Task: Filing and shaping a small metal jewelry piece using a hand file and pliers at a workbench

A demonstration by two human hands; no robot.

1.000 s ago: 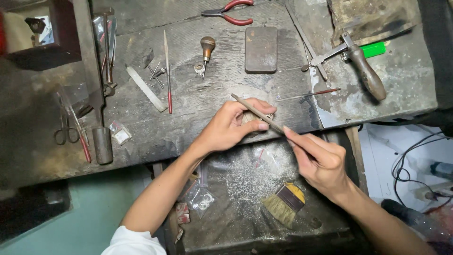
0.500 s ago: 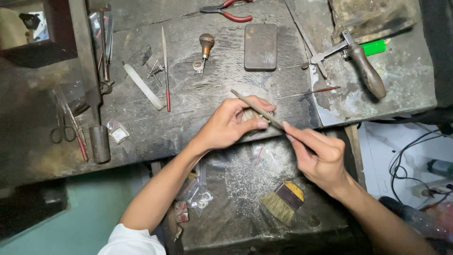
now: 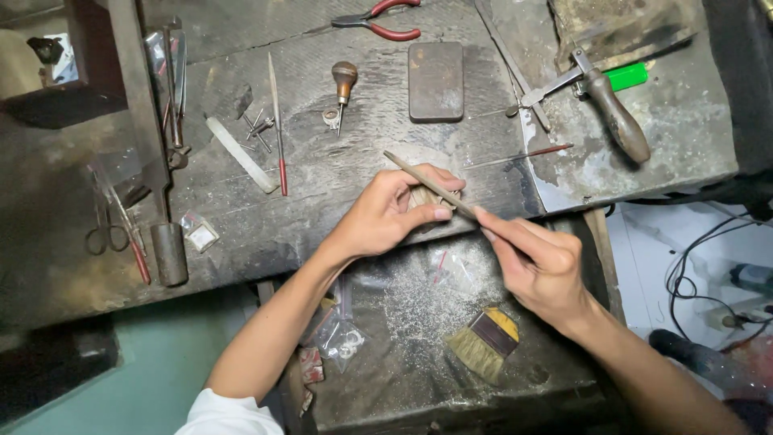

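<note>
Your left hand [image 3: 394,213] was curled closed at the front edge of the dark workbench [image 3: 338,201], with the thumb and fingers wrapped around a small pale piece [image 3: 424,196] that was mostly hidden, so you cannot tell its exact shape. Your right hand [image 3: 541,262] was closed around the near end of a thin metal file [image 3: 427,185], which ran slantwise up and to the left, crossed the fingers of the left hand and touched the small piece there. Below both hands was a dusty tray [image 3: 403,322] covered with pale filings, and on it lay a flat brush [image 3: 483,342] with a dark and yellow handle, and some small clear bags [image 3: 342,338] near the left forearm. On the bench, well apart from the hands, lay red-handled pliers [image 3: 382,20], a dark rectangular block [image 3: 436,80], an awl with a round wooden knob [image 3: 344,84], a thin tool with a red handle [image 3: 278,125], a white flat stick [image 3: 240,155], a hammer with a wooden handle [image 3: 612,113] beside a green lighter [image 3: 626,76], and small scissors [image 3: 105,225] at the left.
</note>
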